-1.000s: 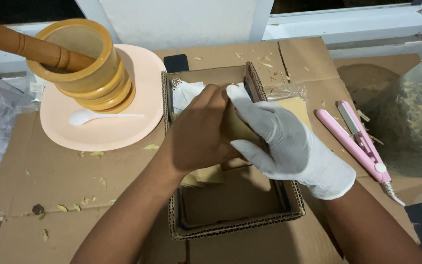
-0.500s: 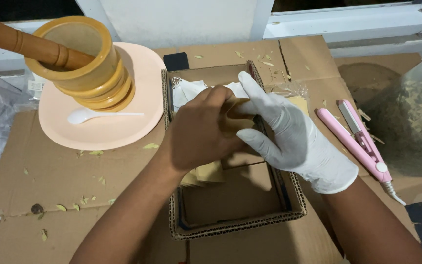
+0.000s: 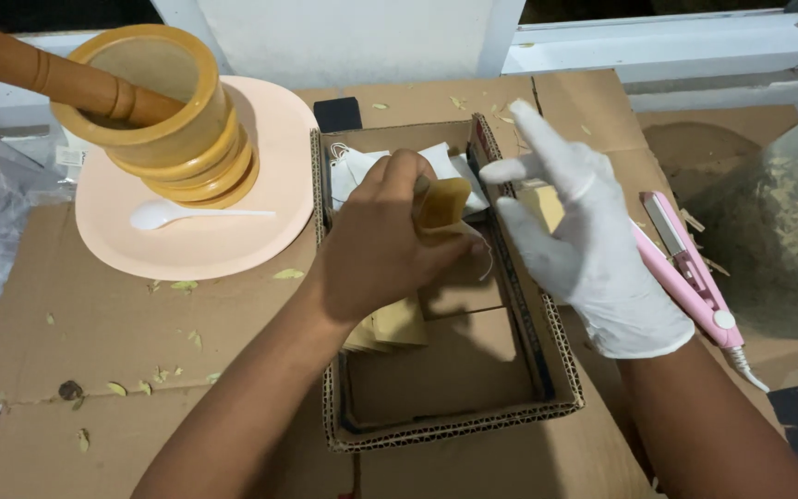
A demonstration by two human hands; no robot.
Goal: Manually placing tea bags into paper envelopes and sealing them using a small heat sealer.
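Left hand (image 3: pixel 376 249), bare, is over the shallow cardboard box (image 3: pixel 454 420), fingers curled closed around a small tan paper packet (image 3: pixel 442 203) — pinched between thumb and forefinger, packet upright, top edge poking above the fingers. A thin white string (image 3: pixel 486 254) hangs off it on the right side. Right hand (image 3: pixel 584 240), in a white glove, is just beside the packet but apart from it: fingers spread wide open, index pointing up and away, holding nothing

Packet sits above the far half of the box, in front of the white paper sachets (image 3: pixel 362 171) piled at the far end. More tan packets (image 3: pixel 390 325) lie flat in the box under the left wrist. Near end of the box is bare cardboard

Around: peach plate (image 3: pixel 205 254) at left with a wooden mortar (image 3: pixel 154 111) and pestle (image 3: pixel 20 69) on it, white plastic spoon (image 3: pixel 187 215) on the plate. Pink mini heat sealer (image 3: pixel 690 273) right of the gloved hand, lying on the cardboard sheet (image 3: pixel 103 342) with dried leaf bits scattered. Clear bag of dried leaves (image 3: pixel 782 231) far right

Step, as I judge it: handling one packet one-handed over the box, gloved hand released. Next move likely needs the gloved fingers to close back on the packet or string without crushing it, and keep the string from snagging on the box wall
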